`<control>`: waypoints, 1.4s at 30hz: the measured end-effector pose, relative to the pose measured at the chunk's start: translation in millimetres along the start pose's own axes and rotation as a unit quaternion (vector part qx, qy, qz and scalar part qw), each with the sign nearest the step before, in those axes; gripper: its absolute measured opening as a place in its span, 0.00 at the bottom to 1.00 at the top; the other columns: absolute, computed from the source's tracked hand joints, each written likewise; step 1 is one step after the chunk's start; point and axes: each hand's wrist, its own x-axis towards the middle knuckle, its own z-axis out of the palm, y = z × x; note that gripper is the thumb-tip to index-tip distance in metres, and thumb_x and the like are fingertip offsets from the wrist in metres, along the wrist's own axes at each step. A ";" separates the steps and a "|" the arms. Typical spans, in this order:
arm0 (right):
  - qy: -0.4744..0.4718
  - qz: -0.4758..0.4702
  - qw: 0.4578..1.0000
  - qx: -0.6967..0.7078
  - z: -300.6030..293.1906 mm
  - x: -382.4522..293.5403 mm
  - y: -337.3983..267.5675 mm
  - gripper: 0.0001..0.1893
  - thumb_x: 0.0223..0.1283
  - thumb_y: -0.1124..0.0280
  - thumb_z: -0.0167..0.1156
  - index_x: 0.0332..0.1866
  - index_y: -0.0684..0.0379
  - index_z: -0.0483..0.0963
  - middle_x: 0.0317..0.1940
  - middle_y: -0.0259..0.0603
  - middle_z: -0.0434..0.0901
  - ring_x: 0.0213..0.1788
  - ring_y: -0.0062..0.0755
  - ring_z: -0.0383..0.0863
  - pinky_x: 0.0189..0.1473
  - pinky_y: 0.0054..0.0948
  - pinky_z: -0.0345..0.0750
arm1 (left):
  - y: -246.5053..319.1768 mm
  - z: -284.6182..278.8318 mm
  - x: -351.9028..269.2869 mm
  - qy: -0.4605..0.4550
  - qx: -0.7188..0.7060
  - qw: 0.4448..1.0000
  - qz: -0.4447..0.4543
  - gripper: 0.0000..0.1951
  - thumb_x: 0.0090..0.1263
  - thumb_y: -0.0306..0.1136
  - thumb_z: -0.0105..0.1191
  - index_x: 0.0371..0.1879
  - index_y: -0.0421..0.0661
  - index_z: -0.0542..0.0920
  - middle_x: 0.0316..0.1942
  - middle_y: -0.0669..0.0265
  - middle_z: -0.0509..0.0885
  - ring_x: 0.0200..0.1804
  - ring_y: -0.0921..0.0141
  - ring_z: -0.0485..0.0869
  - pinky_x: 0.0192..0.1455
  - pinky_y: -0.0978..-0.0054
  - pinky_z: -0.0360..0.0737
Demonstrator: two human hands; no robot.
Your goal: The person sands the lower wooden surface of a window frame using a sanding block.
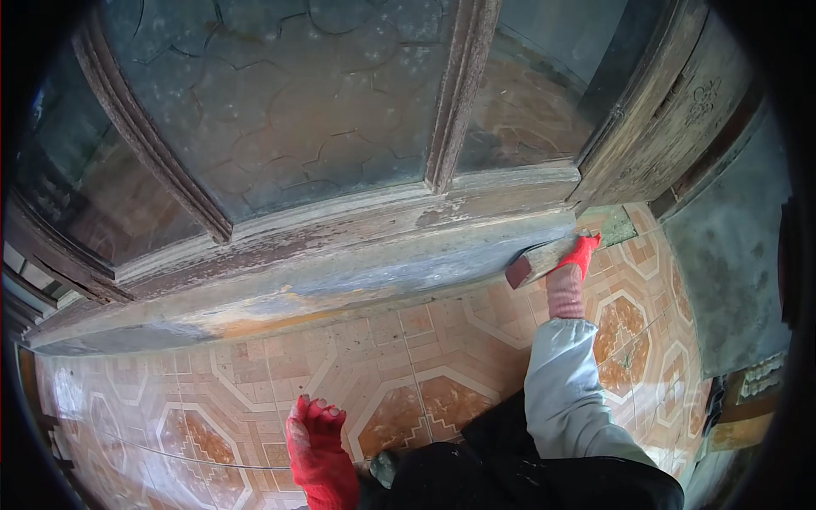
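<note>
My right hand (579, 256), in a red fingerless glove, grips a block (547, 256) with a pale upper side and a dark red-brown end. It looks like a sanding block. The block lies against the low sill wall (382, 261), near its right end, under the weathered wooden frame (510, 197). Paint on that wall is patchy, blue-grey and yellow. My left hand (320, 443), also in a red fingerless glove, hangs over the tiled floor (382, 344). Its fingers are half bent, and nothing shows in them; the palm is hidden.
Glass panes (306, 115) stand between worn wooden bars (462, 95) above the sill. To the right are a carved wooden post (676, 121) and a grey wall (733, 255). A thin dark cord-like line (197, 460) crosses the floor at the left. A greenish patch (615, 226) marks the corner.
</note>
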 end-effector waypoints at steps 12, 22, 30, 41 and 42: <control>-0.016 -0.546 0.723 -0.423 47.5 -143.6 27.5 0.30 0.52 0.78 0.51 0.66 0.64 0.65 0.52 0.57 0.75 0.53 0.53 0.78 0.59 0.41 0.72 | -13.4 14.1 -3.9 -0.016 0.010 1.000 -0.015 0.24 0.81 0.47 0.46 0.64 0.40 0.72 0.51 0.61 0.82 0.51 0.66 0.81 0.61 0.63 0.77; 0.099 -0.314 0.846 -0.419 67.8 -97.2 -15.7 0.26 0.70 0.56 0.50 0.68 0.58 0.68 0.61 0.55 0.72 0.58 0.54 0.76 0.59 0.47 0.72 | -6.4 -7.9 -6.3 -0.005 -0.034 0.999 -0.022 0.25 0.80 0.45 0.48 0.64 0.36 0.71 0.49 0.57 0.83 0.50 0.64 0.83 0.61 0.63 0.78; -0.356 -0.668 0.477 -0.447 72.2 -307.0 103.4 0.32 0.58 0.43 0.64 0.64 0.48 0.71 0.50 0.49 0.73 0.51 0.49 0.79 0.39 0.42 0.81 | 7.8 1.5 -16.5 0.005 -0.050 0.999 -0.001 0.25 0.80 0.44 0.48 0.65 0.35 0.70 0.52 0.56 0.82 0.52 0.64 0.82 0.64 0.63 0.76; -0.432 -0.726 0.275 -0.459 33.9 -146.5 -6.1 0.33 0.34 0.51 0.75 0.54 0.35 0.75 0.47 0.43 0.73 0.49 0.47 0.78 0.35 0.43 0.79 | 16.2 -18.6 -14.3 -0.008 -0.085 0.996 0.003 0.23 0.81 0.43 0.46 0.64 0.37 0.72 0.51 0.57 0.83 0.52 0.63 0.83 0.62 0.60 0.77; -0.440 -0.711 0.288 -0.468 30.8 -144.7 -8.0 0.33 0.33 0.51 0.75 0.54 0.36 0.75 0.46 0.43 0.73 0.48 0.47 0.78 0.36 0.44 0.80 | 16.5 -18.1 -14.2 -0.011 -0.086 0.996 0.001 0.23 0.81 0.43 0.46 0.64 0.37 0.72 0.52 0.57 0.83 0.53 0.63 0.82 0.62 0.60 0.76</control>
